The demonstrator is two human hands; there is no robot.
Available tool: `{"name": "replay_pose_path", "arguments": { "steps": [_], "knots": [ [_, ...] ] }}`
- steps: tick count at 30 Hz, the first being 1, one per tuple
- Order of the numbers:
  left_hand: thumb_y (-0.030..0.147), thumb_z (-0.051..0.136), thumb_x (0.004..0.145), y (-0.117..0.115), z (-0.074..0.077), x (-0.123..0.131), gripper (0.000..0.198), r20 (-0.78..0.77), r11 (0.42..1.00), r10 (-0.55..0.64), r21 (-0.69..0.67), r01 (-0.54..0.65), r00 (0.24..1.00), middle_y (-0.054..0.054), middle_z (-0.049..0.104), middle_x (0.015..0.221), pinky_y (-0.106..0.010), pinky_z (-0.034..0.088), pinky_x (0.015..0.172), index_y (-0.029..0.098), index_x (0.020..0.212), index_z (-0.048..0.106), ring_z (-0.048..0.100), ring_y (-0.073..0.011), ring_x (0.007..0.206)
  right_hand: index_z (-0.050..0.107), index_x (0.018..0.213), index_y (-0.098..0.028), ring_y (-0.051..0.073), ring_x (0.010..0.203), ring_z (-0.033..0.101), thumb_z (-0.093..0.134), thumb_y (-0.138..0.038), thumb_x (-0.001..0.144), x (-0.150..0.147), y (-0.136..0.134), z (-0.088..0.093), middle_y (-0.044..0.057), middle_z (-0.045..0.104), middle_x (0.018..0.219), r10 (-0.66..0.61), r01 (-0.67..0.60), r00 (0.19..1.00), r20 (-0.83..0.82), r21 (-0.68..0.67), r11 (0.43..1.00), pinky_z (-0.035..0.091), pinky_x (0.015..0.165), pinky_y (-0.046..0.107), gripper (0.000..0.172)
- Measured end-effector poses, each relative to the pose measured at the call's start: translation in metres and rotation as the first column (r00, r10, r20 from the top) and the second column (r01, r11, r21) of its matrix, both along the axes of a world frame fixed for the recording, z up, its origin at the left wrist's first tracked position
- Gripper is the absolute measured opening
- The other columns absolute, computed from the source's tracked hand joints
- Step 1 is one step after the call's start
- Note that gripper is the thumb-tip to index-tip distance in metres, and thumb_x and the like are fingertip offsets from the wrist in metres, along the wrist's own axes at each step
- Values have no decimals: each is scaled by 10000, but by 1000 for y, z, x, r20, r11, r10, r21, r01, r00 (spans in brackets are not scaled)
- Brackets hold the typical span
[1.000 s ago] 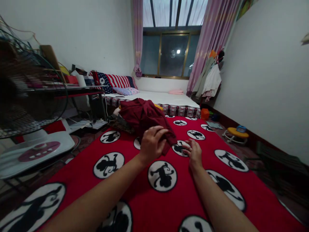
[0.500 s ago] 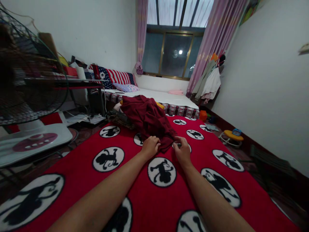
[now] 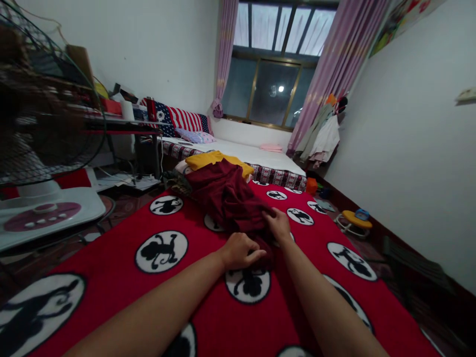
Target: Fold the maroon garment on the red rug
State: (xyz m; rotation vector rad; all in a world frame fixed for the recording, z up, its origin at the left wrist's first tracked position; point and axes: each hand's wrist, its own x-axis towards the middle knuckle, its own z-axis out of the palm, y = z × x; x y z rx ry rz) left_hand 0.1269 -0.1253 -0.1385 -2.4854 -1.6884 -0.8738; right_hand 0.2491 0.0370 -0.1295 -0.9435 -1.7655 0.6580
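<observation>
A dark maroon garment (image 3: 230, 196) lies crumpled on a red blanket (image 3: 122, 267) printed with black figures in white circles. My left hand (image 3: 240, 250) is closed on the near edge of the garment, pinching the cloth against the blanket. A little farther and to the right, my right hand (image 3: 278, 223) grips the garment's right side with its fingers curled into the fabric. A yellow cloth (image 3: 213, 159) shows behind the maroon garment.
A large fan (image 3: 40, 114) with a white base stands at the left. Behind it a cluttered desk (image 3: 119, 126). A bed (image 3: 256, 156) with pillows sits under the window. Clothes (image 3: 322, 134) hang by the pink curtain; a yellow toy (image 3: 355, 218) lies on the floor at the right.
The maroon garment has been pulled toward me and flattened, which uncovered the yellow cloth behind it. My left hand came nearer with the hem; my right hand went from flat on the blanket to gripping the cloth.
</observation>
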Motion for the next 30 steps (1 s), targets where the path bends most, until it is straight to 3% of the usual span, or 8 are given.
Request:
{"name": "replay_pose_path", "arguments": {
  "steps": [3, 6, 11, 13, 17, 22, 26, 30],
  "knots": [
    [379, 407, 955, 1, -2, 0, 464, 51, 995, -38, 92, 33, 998, -30, 619, 569, -266, 248, 539, 171, 575, 572, 541, -118, 545, 699, 916, -124, 238, 747, 636, 606, -500, 729, 47, 14, -2, 100, 717, 838, -316, 312, 901, -296, -62, 948, 492, 703, 345, 431],
    [367, 404, 954, 2, -3, 3, 446, 74, 991, -64, 125, 55, 995, -29, 605, 559, -259, 263, 543, 173, 587, 566, 541, -120, 544, 673, 975, -124, 281, 844, 648, 582, -410, 746, 93, 22, -11, 139, 709, 926, -677, 654, 640, -365, -204, 728, 510, 754, 377, 378],
    [416, 466, 928, -2, 3, 8, 444, 97, 997, -66, 39, 63, 993, -8, 563, 522, -247, 261, 533, 171, 573, 569, 490, -105, 504, 596, 1136, -168, 295, 1097, 587, 437, -279, 819, 121, 14, -4, 168, 628, 1176, -817, 838, 452, -358, -145, 527, 453, 955, 417, 372],
    [457, 478, 920, -3, 5, 8, 432, 164, 999, -15, -26, 19, 986, 2, 569, 537, -236, 271, 530, 172, 623, 607, 490, -102, 506, 577, 1152, -161, 272, 1105, 578, 400, -267, 841, 114, 7, 10, 155, 621, 1176, -775, 827, 528, -347, 5, 562, 436, 974, 403, 373],
    [523, 536, 871, -4, 8, 9, 354, 221, 988, 98, -141, -67, 970, 10, 625, 636, -223, 318, 538, 198, 836, 672, 559, -124, 576, 603, 1150, -163, 279, 1107, 563, 481, -394, 855, 90, -11, 29, 128, 630, 1170, -589, 565, 808, 25, 249, 786, 422, 971, 405, 394],
    [609, 622, 768, -9, 11, 17, 638, 124, 969, 233, -116, -219, 965, -7, 653, 852, -254, 434, 634, 301, 1318, 519, 643, -198, 762, 332, 1475, -212, 358, 1195, 514, 697, -573, 697, 77, -26, 27, 174, 501, 1375, -402, 362, 646, 648, 203, 910, 417, 939, 473, 932],
    [579, 680, 719, -11, 9, 30, 693, -14, 943, 317, -100, -317, 948, -49, 583, 1122, -295, 483, 703, 381, 1358, 498, 655, -225, 850, 605, 1275, -298, 323, 1113, 576, 633, -430, 791, 78, -28, 27, 112, 647, 1190, -267, 247, 540, 798, 154, 957, 438, 865, 408, 502],
    [454, 693, 749, -1, 5, 31, 314, 18, 935, 319, -173, -311, 948, -48, 638, 974, -293, 469, 707, 269, 1002, 712, 638, -226, 854, 741, 931, -239, 230, 862, 635, 529, -347, 828, 80, -23, 37, 64, 710, 900, -325, 314, 761, 561, 120, 942, 439, 724, 305, 259]
  ]
}}
